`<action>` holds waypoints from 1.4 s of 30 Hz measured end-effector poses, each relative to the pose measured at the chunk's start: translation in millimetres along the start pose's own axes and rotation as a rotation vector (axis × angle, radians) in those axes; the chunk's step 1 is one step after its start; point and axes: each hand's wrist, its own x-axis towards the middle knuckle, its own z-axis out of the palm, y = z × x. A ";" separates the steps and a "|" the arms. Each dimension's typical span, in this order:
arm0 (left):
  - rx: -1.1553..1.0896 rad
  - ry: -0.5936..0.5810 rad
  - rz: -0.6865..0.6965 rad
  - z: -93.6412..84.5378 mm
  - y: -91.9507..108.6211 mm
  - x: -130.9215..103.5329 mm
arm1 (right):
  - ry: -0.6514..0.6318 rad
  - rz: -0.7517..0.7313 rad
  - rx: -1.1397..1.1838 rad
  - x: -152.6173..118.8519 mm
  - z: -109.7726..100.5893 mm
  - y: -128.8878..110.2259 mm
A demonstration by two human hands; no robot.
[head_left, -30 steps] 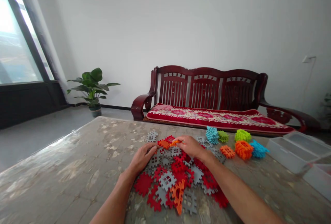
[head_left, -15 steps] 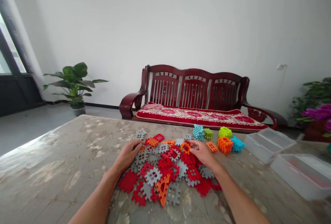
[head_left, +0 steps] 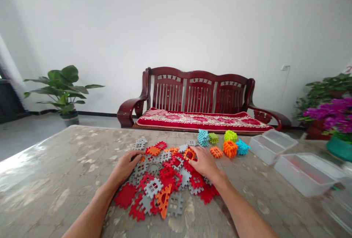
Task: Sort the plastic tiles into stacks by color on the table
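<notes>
A heap of flat, notched interlocking plastic tiles in red, grey and orange lies before me on the table. My left hand (head_left: pixel 125 166) rests at the heap's left edge, fingers curved and thumb apart, near a small orange tile (head_left: pixel 142 159); nothing shows in its grasp. On the far right side of the heap, my right hand (head_left: pixel 205 162) has thumb and fingers around the edge of an orange square frame tile (head_left: pixel 189 154). Between my forearms lie an orange triangular tile (head_left: pixel 164 200), a solid red tile (head_left: pixel 125 195) and a grey window tile (head_left: pixel 175 204).
Behind my right hand stand assembled blocks: blue (head_left: pixel 203 137), lime (head_left: pixel 230 136), orange (head_left: pixel 230 149) and another blue one (head_left: pixel 243 147). Clear plastic boxes (head_left: pixel 306 179) sit at the table's right. A wooden bench (head_left: pixel 198 95) stands beyond the table (head_left: pixel 68 179).
The view has turned slightly right, so everything sits further left in the picture. My right hand has come a little further over the orange frame tile. My left hand stays by the heap.
</notes>
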 end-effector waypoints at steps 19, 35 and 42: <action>0.004 -0.015 -0.023 -0.8 1.9 1.3 | 0.031 0.000 0.092 1.4 16.0 -0.9; 0.012 -0.014 0.003 1.0 -3.1 1.0 | 0.071 0.009 -0.037 1.1 21.8 -12.8; 0.015 -0.010 0.003 1.2 -3.6 1.3 | 0.182 0.079 0.354 10.1 23.6 -0.9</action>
